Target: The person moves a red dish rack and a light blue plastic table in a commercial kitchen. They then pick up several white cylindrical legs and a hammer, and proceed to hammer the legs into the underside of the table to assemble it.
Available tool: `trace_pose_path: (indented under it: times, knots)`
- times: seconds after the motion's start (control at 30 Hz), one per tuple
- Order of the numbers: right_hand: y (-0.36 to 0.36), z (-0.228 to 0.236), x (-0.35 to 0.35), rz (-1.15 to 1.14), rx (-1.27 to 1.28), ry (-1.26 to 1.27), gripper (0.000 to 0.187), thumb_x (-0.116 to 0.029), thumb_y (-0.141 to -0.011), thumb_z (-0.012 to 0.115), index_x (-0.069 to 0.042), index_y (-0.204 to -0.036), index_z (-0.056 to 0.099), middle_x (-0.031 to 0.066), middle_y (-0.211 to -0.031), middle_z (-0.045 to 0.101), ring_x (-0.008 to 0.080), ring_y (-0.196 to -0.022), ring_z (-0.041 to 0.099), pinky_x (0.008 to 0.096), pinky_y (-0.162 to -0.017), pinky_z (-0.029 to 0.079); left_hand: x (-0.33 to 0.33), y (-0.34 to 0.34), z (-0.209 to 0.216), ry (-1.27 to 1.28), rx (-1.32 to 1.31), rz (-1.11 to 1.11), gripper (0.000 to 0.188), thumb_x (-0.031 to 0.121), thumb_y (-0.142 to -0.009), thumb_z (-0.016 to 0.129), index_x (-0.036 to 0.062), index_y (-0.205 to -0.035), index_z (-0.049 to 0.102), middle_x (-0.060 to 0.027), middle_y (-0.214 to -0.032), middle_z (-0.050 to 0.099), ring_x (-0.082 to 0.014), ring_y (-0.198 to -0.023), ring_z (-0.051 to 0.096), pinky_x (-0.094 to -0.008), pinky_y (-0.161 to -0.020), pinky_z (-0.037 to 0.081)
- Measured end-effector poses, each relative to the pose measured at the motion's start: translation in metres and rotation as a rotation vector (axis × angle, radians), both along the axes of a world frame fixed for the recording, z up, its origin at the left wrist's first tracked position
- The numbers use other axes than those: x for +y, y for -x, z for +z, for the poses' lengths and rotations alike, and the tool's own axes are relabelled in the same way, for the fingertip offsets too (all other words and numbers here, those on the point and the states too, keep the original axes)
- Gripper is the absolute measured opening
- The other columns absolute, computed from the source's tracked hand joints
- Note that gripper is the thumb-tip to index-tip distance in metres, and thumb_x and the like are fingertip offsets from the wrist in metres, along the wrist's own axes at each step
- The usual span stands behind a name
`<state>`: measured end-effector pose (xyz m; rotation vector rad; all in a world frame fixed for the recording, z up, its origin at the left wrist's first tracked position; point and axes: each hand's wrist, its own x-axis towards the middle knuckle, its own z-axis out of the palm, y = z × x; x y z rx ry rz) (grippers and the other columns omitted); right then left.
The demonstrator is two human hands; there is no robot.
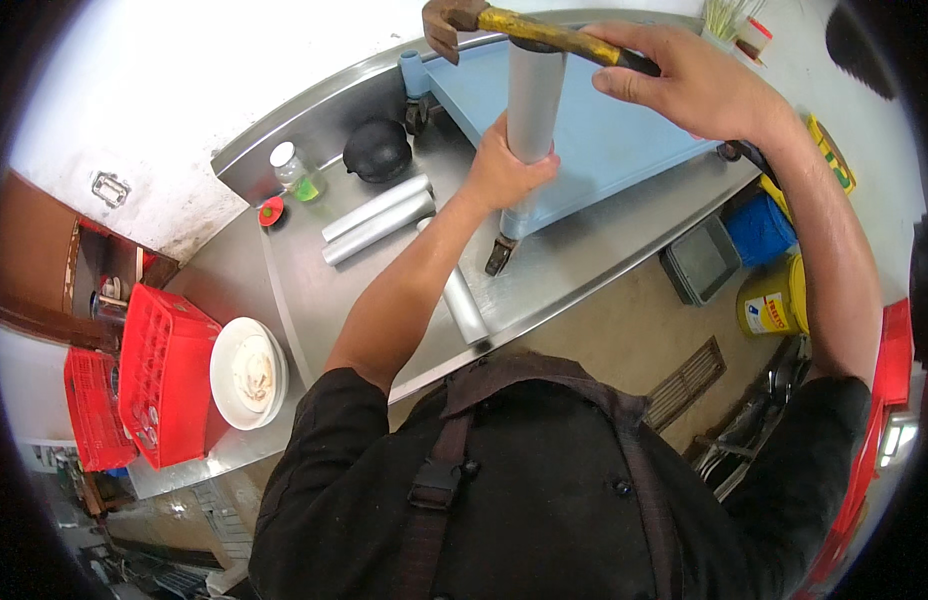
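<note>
Silver tube [534, 105] stands upright at a near corner of the wheeled blue platform [624, 130] on the worktop [304, 285]. I have the left hand [512, 172] wrapped around its lower part, the right hand [689, 80] grasping the hammer [529, 27], whose handle crosses the tube's top.

This looked like a working kitchen, more commercial than domestic: a long stainless-steel counter [309, 300] ran along a white wall [154, 90], with a round black pot [378, 150], a lidded glass jar [302, 184], white bowls [224, 378] and a red crate [171, 385] on it. A slotted grate [689, 383] lay at floor level. A hammer [534, 30] and a wheeled blue platform [614, 130] added a touch of workshop.
</note>
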<state>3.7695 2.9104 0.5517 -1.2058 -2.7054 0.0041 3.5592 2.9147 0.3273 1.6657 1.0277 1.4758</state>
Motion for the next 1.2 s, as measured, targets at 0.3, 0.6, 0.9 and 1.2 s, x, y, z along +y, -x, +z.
trace_pose_path:
  times: [0.3,0.6,0.9,1.2]
  knots:
    - [0.009,0.049,-0.03,-0.175,0.21,-0.032,0.041,-0.045,-0.099,0.072,-0.009,-0.119,0.077,0.0101,-0.077,0.075,0.0237,-0.062,0.066,0.0375,-0.063,0.054,0.006,0.002,-0.004,-0.01,0.044,0.046,0.036,0.016,-0.077,0.082,0.0043,-0.107,0.064,-0.0045,-0.092,0.072,-0.0148,-0.086,0.069,-0.0332,-0.081,0.057]
    - [0.008,0.02,-0.013,-0.144,0.064,0.169,0.039,-0.039,-0.104,0.063,-0.002,-0.114,0.071,0.0194,-0.077,0.066,0.0263,-0.073,0.065,0.0451,-0.07,0.05,0.007,-0.002,-0.003,-0.015,-0.015,0.014,0.032,0.018,-0.078,0.084,0.0035,-0.102,0.069,-0.0058,-0.094,0.075,-0.0161,-0.086,0.072,-0.0336,-0.079,0.058]
    - [-0.033,-0.092,-0.004,-0.205,0.87,0.388,0.044,-0.046,-0.105,0.062,-0.011,-0.132,0.064,0.0016,-0.063,0.056,0.0121,-0.044,0.053,0.0303,-0.04,0.039,0.007,0.012,0.002,0.111,-0.174,-0.26,0.053,0.029,-0.084,0.088,0.0044,-0.121,0.06,-0.0054,-0.104,0.071,-0.016,-0.098,0.069,-0.0344,-0.088,0.056]
    - [-0.04,-0.285,-0.049,-0.252,1.289,0.98,0.034,-0.042,-0.109,0.058,-0.01,-0.098,0.055,0.0016,-0.062,0.055,0.0118,-0.043,0.05,0.0289,-0.04,0.04,0.013,-0.009,0.025,-0.09,-0.24,-0.113,0.057,0.048,-0.095,0.078,0.0002,-0.118,0.056,-0.0078,-0.096,0.067,-0.017,-0.089,0.069,-0.033,-0.079,0.057]
